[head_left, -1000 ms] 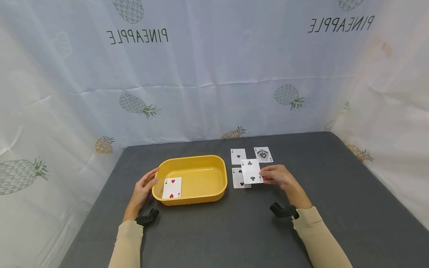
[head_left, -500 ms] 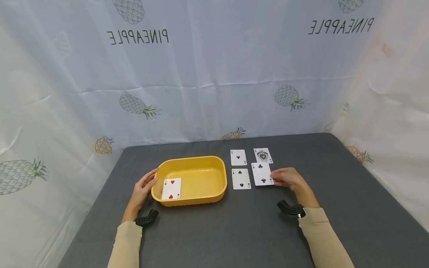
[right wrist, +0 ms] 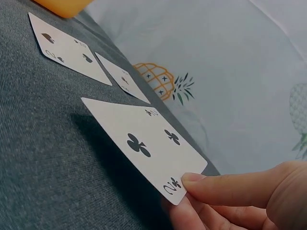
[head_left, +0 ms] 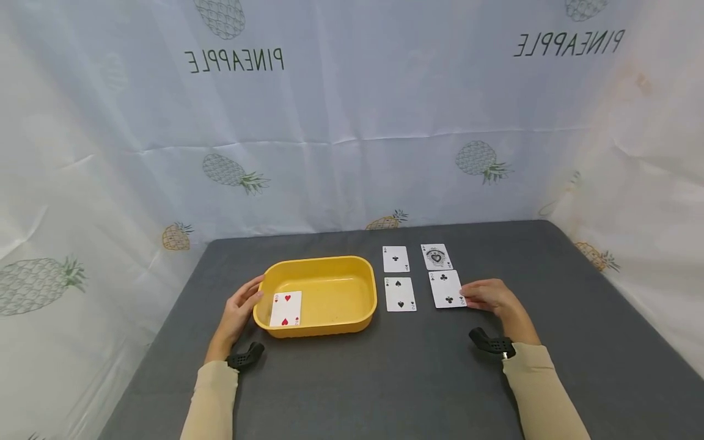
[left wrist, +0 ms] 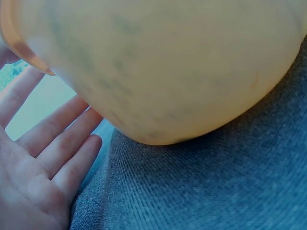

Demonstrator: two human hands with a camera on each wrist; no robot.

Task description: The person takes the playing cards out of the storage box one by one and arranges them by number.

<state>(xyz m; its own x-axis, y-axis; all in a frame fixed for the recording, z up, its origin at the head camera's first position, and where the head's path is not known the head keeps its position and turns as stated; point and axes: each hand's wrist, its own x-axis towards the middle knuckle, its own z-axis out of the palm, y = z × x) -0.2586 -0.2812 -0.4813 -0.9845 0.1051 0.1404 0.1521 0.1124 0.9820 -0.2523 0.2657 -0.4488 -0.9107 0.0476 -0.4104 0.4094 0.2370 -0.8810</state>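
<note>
My right hand (head_left: 496,298) pinches the two of clubs (head_left: 447,288) by its lower right corner, thumb on the face and fingers beneath. In the right wrist view the playing card tilts just above the cloth, casting a shadow. My left hand (head_left: 236,315) rests against the left end of the yellow tray (head_left: 332,296), its fingers fairly straight along the outer wall (left wrist: 158,72). A two of hearts (head_left: 285,308) lies inside, at the tray's left. To the right of the tray lie the two of spades (head_left: 400,294), ace of clubs (head_left: 395,259) and ace of spades (head_left: 437,256).
Dark grey cloth (head_left: 352,385) covers the table. Behind it hangs a pale curtain (head_left: 341,98) with pineapple prints, which continues along both sides. The held card is just in front of the ace of spades and right of the two of spades.
My right hand has carried the two of clubs rightward and lower, from over the two of spades to in front of the ace of spades. The left hand has stayed at the tray.
</note>
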